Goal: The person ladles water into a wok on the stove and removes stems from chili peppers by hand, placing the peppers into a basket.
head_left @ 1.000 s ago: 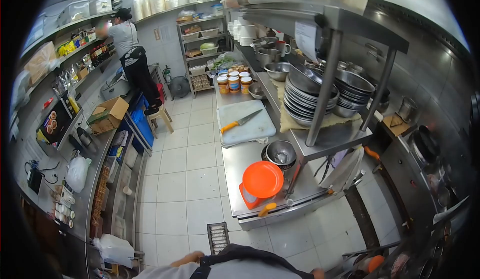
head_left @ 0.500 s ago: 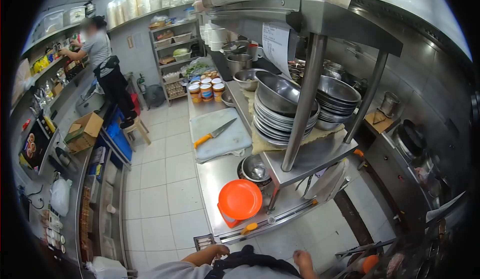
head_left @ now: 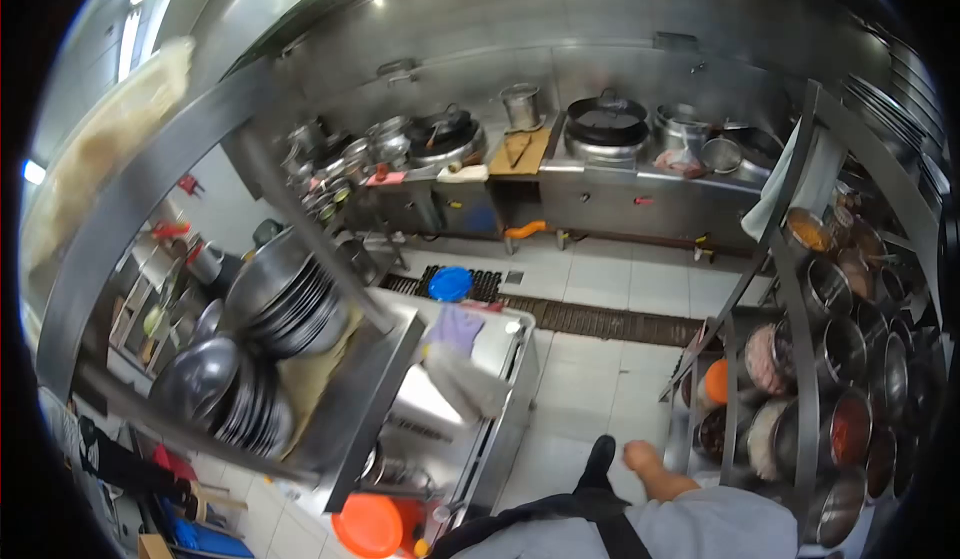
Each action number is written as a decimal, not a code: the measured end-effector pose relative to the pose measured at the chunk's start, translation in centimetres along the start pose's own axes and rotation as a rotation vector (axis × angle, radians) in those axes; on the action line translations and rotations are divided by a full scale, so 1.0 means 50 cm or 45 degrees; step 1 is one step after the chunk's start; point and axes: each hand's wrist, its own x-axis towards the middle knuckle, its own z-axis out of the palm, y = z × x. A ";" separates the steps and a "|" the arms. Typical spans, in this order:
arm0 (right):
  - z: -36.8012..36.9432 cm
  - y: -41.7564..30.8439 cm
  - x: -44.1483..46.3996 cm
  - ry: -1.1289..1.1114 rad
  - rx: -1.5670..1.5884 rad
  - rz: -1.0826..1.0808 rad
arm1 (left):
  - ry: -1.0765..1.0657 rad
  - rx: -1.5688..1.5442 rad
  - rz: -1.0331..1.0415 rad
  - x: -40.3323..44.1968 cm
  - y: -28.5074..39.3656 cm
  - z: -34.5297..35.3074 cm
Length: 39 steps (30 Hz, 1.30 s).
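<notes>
My right hand (head_left: 640, 455) hangs low in front of me above the tiled floor, its fingers curled in and nothing visible in them. It touches nothing. The nearest thing to it is the metal rack (head_left: 733, 399) on the right, which carries several steel bowls (head_left: 842, 351) of ingredients. My left hand is out of view. At the lower left, an orange round dish (head_left: 366, 525) sits on the steel counter. Stacked metal bowls (head_left: 205, 384) stand on the raised shelf (head_left: 375, 384) beside it.
Along the back wall runs a steel stove line (head_left: 600, 199) with a black wok (head_left: 607, 119) and a tall pot (head_left: 521, 107). A floor drain grate (head_left: 610, 320) crosses the walkway. A blue lid-like disc (head_left: 450, 283) and a purple cloth (head_left: 456, 331) lie near the counter's far end.
My view has swung right, from the counter with the cutting board and knife towards the stove line and ingredient rack. My left hand has left the view; the right stays low and curled.
</notes>
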 end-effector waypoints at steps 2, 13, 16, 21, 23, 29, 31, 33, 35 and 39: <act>-0.010 -0.027 0.074 -0.114 0.024 -0.154 | 0.040 0.039 -0.002 0.028 0.078 -0.050; -0.307 0.182 0.255 0.222 0.327 0.193 | -0.047 0.370 0.068 0.096 0.428 -0.102; -0.321 0.263 0.265 0.365 0.405 0.278 | -0.127 0.623 0.143 0.131 0.493 -0.120; -0.294 0.267 0.230 0.309 0.448 0.324 | -0.069 1.185 0.381 0.227 0.681 -0.184; -0.274 0.252 0.211 0.274 0.479 0.392 | 0.052 1.241 0.468 0.261 0.767 -0.206; -0.302 0.247 0.207 0.238 0.571 0.323 | 0.314 0.645 0.702 0.308 0.986 -0.237; -0.331 0.265 0.234 0.261 0.544 0.335 | 0.262 0.671 0.719 0.327 1.043 -0.251; -0.380 0.279 0.268 0.282 0.529 0.356 | 0.176 0.699 0.702 0.370 1.075 -0.257; -0.414 0.296 0.313 0.305 0.497 0.352 | 0.156 0.644 0.658 0.434 1.084 -0.271; -0.463 0.361 0.471 0.424 0.401 0.281 | -0.081 0.972 0.498 0.606 1.056 -0.340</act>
